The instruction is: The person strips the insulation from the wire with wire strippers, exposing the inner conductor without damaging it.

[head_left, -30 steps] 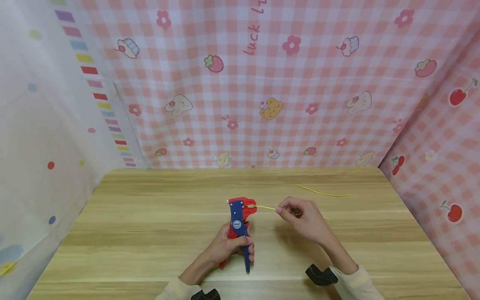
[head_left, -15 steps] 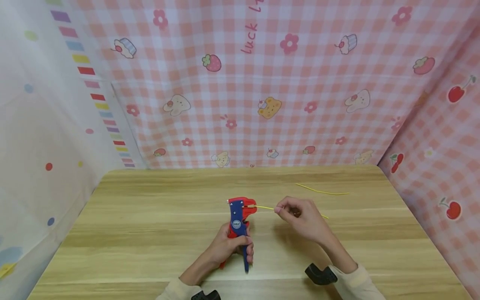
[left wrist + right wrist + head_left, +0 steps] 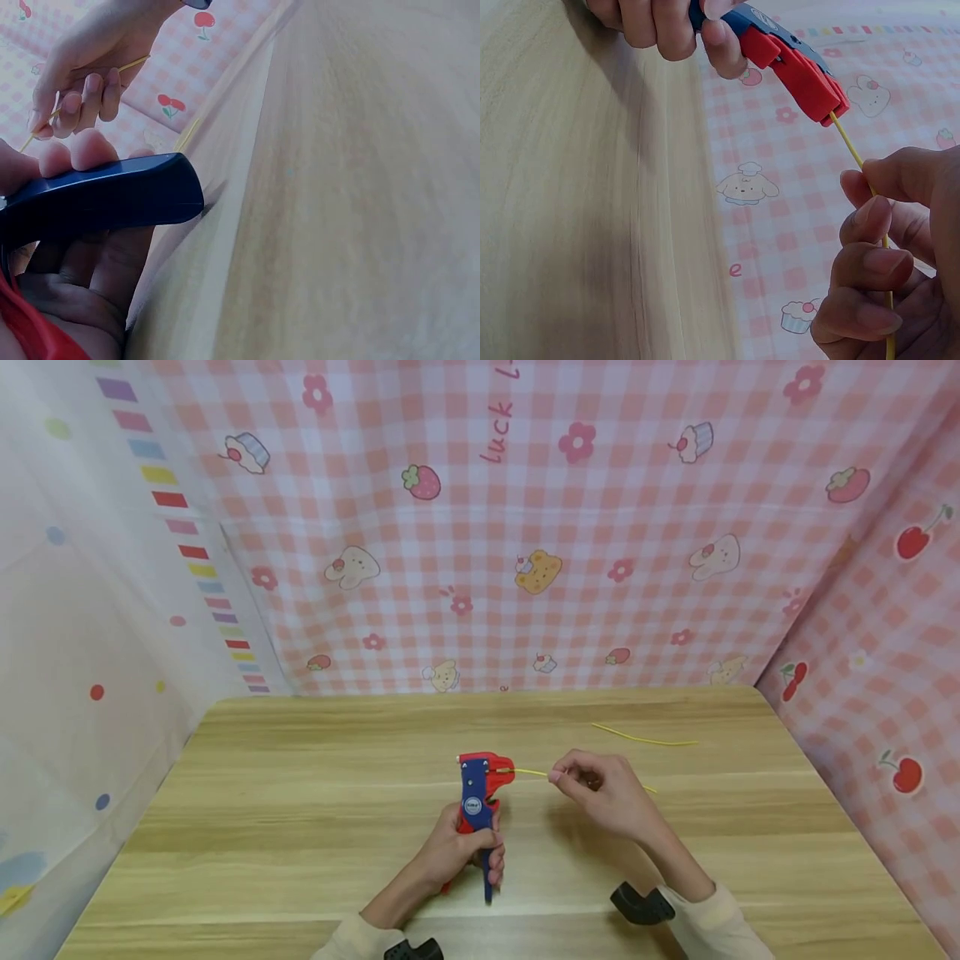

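Note:
A red-and-blue wire stripper (image 3: 474, 781) is upright above the table in my left hand (image 3: 452, 853), whose fingers curl round its handles. In the left wrist view the blue handle (image 3: 105, 199) crosses the palm. Jaws at its red head (image 3: 806, 86) are closed on one end of a thin yellow wire (image 3: 531, 772). My right hand (image 3: 611, 787) pinches this wire between thumb and index finger, a short way right of the tool. The wire's tail runs beneath the other curled fingers, seen in the right wrist view, and sticks out past the hand.
A second yellow wire (image 3: 645, 741) lies on the wooden table (image 3: 300, 802), behind the right hand. Pink checked cloth (image 3: 480, 635) hangs along the table's back edge, and more cloth covers both sides. Black wrist mounts (image 3: 641, 906) sit on both forearms.
The stripper's handles have been squeezed and the gap between its red jaws has closed onto the wire. Both hands stay nearly in place; the head view has shifted slightly.

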`<state>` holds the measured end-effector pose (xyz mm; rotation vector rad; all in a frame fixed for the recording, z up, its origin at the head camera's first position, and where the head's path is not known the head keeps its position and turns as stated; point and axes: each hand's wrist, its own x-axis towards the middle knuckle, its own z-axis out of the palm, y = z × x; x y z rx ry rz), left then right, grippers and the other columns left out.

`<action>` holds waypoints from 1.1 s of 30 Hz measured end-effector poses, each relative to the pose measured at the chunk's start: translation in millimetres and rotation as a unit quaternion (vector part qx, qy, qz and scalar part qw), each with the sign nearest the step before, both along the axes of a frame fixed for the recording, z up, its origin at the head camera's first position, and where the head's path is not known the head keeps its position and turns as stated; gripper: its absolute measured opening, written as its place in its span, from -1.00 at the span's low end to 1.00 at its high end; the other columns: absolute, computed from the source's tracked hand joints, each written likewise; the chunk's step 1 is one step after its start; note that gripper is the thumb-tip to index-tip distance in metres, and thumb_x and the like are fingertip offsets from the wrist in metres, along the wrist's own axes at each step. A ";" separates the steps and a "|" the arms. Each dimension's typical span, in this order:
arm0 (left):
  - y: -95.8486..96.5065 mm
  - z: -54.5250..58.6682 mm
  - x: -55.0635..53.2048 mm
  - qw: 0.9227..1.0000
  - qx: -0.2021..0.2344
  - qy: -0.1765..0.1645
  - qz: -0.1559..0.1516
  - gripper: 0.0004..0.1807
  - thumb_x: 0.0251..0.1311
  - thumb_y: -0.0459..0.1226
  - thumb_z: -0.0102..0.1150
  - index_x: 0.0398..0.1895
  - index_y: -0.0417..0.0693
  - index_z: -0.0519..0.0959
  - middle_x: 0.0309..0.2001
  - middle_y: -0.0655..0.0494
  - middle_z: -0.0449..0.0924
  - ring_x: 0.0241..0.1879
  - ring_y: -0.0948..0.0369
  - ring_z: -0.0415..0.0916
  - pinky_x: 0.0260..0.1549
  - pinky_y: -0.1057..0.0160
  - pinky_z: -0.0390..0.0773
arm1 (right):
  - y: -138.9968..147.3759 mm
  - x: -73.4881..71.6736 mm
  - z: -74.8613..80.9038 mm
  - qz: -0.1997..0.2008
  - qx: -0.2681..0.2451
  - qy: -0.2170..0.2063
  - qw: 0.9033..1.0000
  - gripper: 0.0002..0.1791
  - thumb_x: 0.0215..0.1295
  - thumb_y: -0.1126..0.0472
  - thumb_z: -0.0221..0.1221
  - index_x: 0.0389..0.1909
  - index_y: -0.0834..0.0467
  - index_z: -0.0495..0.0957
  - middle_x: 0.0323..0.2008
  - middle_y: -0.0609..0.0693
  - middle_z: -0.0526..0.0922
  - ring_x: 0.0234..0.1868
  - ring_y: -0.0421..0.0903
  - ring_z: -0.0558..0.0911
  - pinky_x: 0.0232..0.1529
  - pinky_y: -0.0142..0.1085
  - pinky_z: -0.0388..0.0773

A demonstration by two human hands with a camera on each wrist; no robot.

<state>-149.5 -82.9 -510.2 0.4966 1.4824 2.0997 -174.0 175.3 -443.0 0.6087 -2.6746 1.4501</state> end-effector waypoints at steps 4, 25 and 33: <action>0.1 0.5 -0.5 1.000 -0.019 0.003 0.004 -0.94 0.34 -0.48 0.05 -0.32 -0.22 0.44 -0.61 0.18 0.57 -0.64 0.23 0.58 -0.51 0.21 0.74 | 1.5 -1.1 0.6 0.004 -0.002 0.004 1.000 -0.90 0.42 0.12 0.28 -0.33 -0.10 0.70 -0.56 -0.05 0.58 -0.60 -0.32 0.36 -0.60 -0.44 0.33; 7.4 -0.4 4.1 0.995 -0.081 -0.020 0.060 -0.79 0.36 -0.40 0.08 -0.49 -0.16 0.43 -0.72 0.20 0.42 -0.76 0.25 0.45 -0.64 0.23 0.65 | -1.6 0.2 0.8 0.002 -0.002 0.005 1.000 -0.91 0.41 0.10 0.29 -0.32 -0.15 0.69 -0.49 -0.05 0.66 -0.56 -0.29 0.40 -0.57 -0.43 0.37; 4.9 -1.0 0.8 0.995 -0.080 -0.026 0.045 -0.85 0.38 -0.39 0.09 -0.40 -0.17 0.45 -0.68 0.19 0.50 -0.71 0.23 0.52 -0.56 0.20 0.70 | 0.2 -0.8 0.7 -0.010 0.006 0.022 1.000 -0.91 0.39 0.09 0.31 -0.32 -0.18 0.71 -0.44 -0.03 0.71 -0.56 -0.28 0.39 -0.57 -0.42 0.37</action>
